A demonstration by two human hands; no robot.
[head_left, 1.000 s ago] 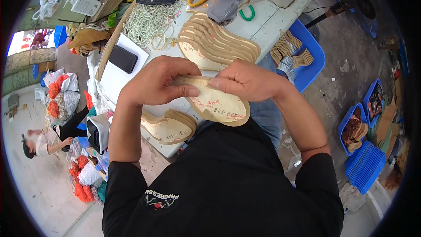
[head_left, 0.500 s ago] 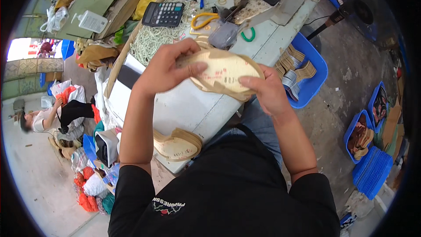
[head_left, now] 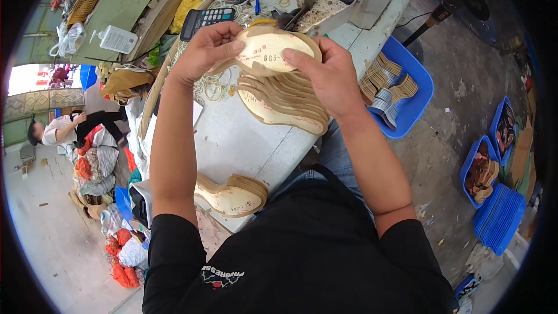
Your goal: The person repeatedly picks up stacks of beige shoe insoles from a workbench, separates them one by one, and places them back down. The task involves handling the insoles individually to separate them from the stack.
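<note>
Held piece: a flat, sole-shaped piece (head_left: pixel 264 45) with a pale cream face, red lettering and dark stamped figures; it is raised above the worktop (head_left: pixel 224 145), between the two hands.
Outline: broad and rounded toward the right, drawn in toward the left; tan edging shows around the cream face, but how many layers are held cannot be told.
Left hand (head_left: pixel 204 53): closed on the narrower left part, thumb on the printed face, the other fingers bent and partly hidden behind.
Right hand (head_left: pixel 330 74): closed on the broad end, thumb pressed on the face beside the dark figures, the remaining fingers behind the edge.
Fanned row (head_left: pixel 282 104): similar pieces overlapping like steps on the worktop below the held one, with wavy tan edges and a printed cream face on the nearest.
Smaller stack (head_left: pixel 232 199): more of these, layered closely at the worktop's near left corner.
Worktop surface: pale, hard, scuffed, crossed by a thin seam.
Blue tub (head_left: pixel 428 90): smooth plastic, right of the worktop, holding bundled tan and greyish pieces.
Beyond the left hand: a dark calculator (head_left: pixel 203 19) with rows of keys.
</note>
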